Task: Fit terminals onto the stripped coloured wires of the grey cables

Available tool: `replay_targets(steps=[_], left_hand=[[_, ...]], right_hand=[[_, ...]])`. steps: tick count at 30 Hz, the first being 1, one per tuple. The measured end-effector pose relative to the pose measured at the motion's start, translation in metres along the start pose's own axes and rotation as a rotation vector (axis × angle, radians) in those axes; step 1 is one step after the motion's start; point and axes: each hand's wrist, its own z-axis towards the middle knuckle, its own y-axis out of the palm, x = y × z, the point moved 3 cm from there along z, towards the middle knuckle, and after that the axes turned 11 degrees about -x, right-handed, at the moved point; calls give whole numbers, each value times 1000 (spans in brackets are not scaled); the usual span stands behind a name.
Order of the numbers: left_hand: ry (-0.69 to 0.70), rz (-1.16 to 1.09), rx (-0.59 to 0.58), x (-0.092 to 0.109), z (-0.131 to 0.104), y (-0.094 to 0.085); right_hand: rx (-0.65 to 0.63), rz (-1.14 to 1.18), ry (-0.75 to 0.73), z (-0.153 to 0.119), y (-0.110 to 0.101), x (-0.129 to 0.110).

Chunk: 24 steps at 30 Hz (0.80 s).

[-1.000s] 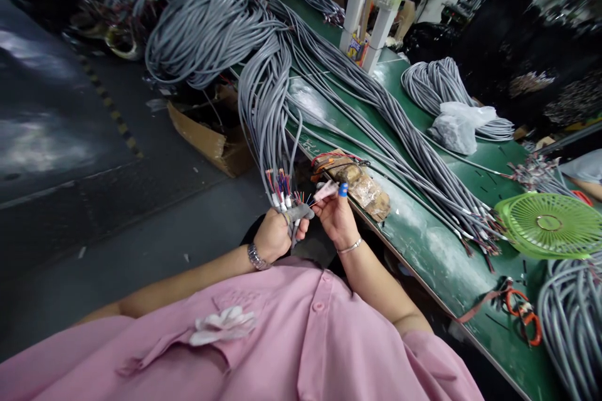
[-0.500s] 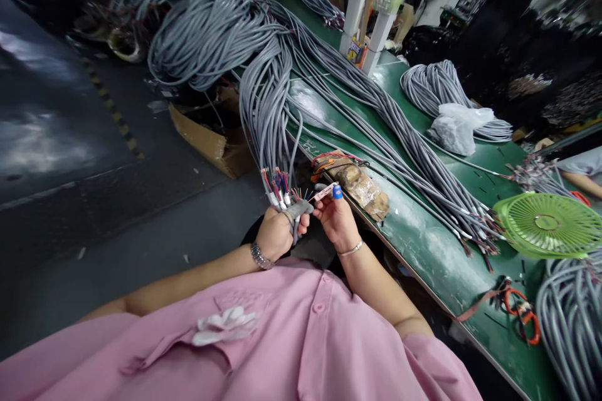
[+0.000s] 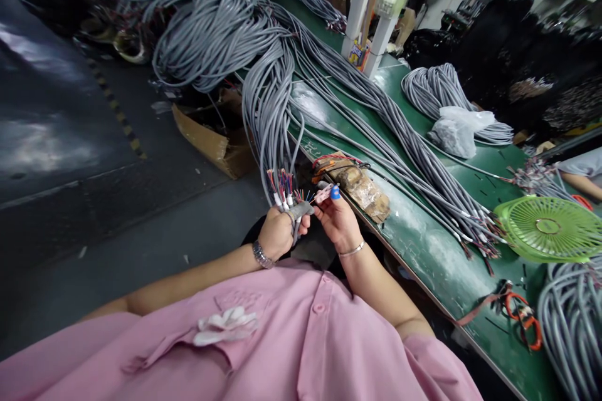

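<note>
My left hand [image 3: 276, 235] is closed around the ends of several grey cables [image 3: 268, 113] that hang down from the table. Their stripped ends fan out into thin coloured wires [image 3: 282, 183] above my fist. A grey covering [image 3: 301, 208] wraps what looks like my left thumb. Close beside it, my right hand [image 3: 339, 224] pinches a small whitish-pink piece with reddish marks [image 3: 323, 193], near the wire tips. Its exact kind is too small to tell. One right fingertip wears a blue cover [image 3: 335, 192].
On the green table [image 3: 423, 244] lie long grey cables [image 3: 399, 119], a taped cardboard piece [image 3: 364, 188], a plastic bag [image 3: 461, 131], a green fan [image 3: 548, 225] and orange-handled scissors [image 3: 524, 319]. A cardboard box [image 3: 211, 144] stands on the floor. Another person's arm [image 3: 583, 185] shows at right.
The small piece in my right hand has turned and sits slightly lower, with my blue-covered fingertip shifted a little left. My left hand keeps its hold on the cables.
</note>
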Motion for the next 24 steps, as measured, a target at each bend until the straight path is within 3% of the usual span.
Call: replay_targets(steps=[7, 21, 24], left_hand=[[16, 10, -47, -2, -2, -4], [37, -5, -41, -5, -13, -11], [-1, 6, -85, -9, -10, -9]], right_hand=[[14, 5, 4, -2, -1, 1], [42, 103, 128, -18, -24, 8], [35, 80, 140, -23, -26, 9]])
